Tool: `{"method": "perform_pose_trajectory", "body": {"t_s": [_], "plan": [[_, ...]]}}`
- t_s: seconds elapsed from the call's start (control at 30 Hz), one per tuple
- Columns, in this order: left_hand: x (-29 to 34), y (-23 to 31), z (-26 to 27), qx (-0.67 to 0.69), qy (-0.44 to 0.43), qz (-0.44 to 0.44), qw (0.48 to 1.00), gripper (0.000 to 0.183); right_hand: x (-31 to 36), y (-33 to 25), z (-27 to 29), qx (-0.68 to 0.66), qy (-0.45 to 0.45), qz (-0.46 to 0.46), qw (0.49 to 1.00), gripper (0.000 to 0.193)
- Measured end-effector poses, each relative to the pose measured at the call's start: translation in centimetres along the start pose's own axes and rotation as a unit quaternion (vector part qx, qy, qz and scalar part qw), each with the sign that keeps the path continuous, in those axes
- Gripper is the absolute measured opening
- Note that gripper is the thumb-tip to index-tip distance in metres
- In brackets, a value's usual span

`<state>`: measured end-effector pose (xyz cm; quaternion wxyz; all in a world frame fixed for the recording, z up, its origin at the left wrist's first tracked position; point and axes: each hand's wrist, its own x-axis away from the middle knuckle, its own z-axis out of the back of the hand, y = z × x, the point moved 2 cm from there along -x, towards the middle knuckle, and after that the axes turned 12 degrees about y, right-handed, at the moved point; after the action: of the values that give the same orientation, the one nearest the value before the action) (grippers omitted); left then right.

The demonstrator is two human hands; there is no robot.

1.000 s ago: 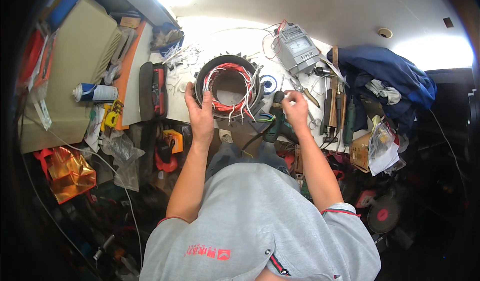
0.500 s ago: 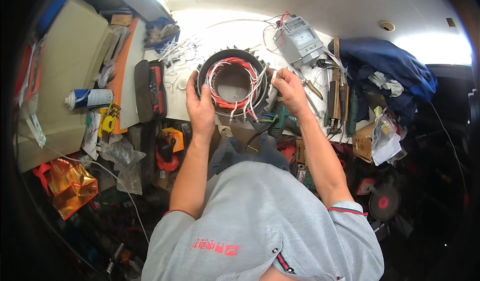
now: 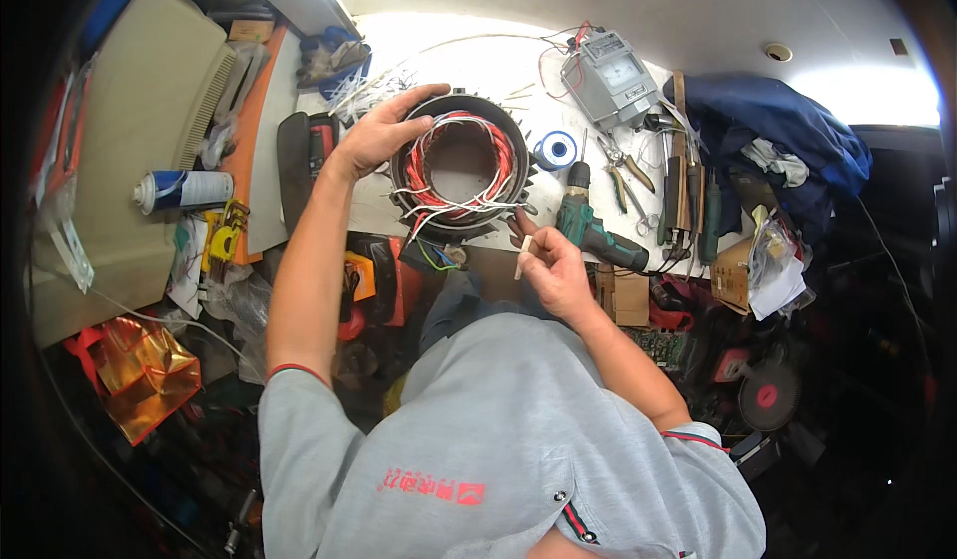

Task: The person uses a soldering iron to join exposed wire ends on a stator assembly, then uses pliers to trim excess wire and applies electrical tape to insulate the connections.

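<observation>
A motor stator [image 3: 402, 185], a round black finned housing with red and white wire windings [image 3: 503, 155] inside, sits near the bench's front edge. My left hand [image 3: 384, 136] grips its upper-left rim, fingers along the outside and thumb over the rim. At the lower right, my right hand [image 3: 556, 272] pinches a short flat white strip [image 3: 522, 258]. Some of its fingers reach toward the housing; whether they touch it I cannot tell. Loose leads and a yellow-green wire [image 3: 431, 257] hang from the stator's lower left.
Right of the stator are a blue-rimmed spool [image 3: 555, 150], a green cordless drill [image 3: 598, 230], pliers [image 3: 623, 172] and a grey meter [image 3: 610, 76]. Screwdrivers [image 3: 709, 210] and a dark blue cloth [image 3: 768, 131] lie farther right. A dark tool case [image 3: 299, 170] stands on the left.
The stator has turned clockwise, bringing its leads to the lower left. My left hand moved up along the rim; my right hand came down and nearer with the strip. The spool and drill now show.
</observation>
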<state>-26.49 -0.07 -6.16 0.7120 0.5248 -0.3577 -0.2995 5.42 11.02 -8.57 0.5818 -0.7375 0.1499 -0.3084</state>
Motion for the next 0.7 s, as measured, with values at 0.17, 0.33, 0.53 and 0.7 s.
{"method": "perform_pose_trajectory", "body": {"t_s": [0.17, 0.33, 0.53, 0.7], "plan": [[3.5, 8.2, 0.4, -0.323, 0.132, -0.13, 0.928, 0.054, -1.0, -2.3, 3.9, -0.044, 0.087, -0.033, 0.995, 0.006], [11.3, 12.4, -3.7, -0.089, 0.15, -0.094, 0.98, 0.035, 0.2, -4.1, 5.1, -0.037, 0.11, -0.072, 0.991, 0.013], [14.9, 8.7, -8.1, -0.049, 0.283, -0.038, 0.957, 0.026, -0.1, -2.4, 5.4, 0.021, 0.097, -0.043, 0.994, 0.018], [16.7, 2.3, -3.2, -0.288, 0.412, -0.037, 0.863, 0.042, -0.9, -0.3, 2.3, 0.28, -0.032, 0.175, 0.943, 0.021]]}}
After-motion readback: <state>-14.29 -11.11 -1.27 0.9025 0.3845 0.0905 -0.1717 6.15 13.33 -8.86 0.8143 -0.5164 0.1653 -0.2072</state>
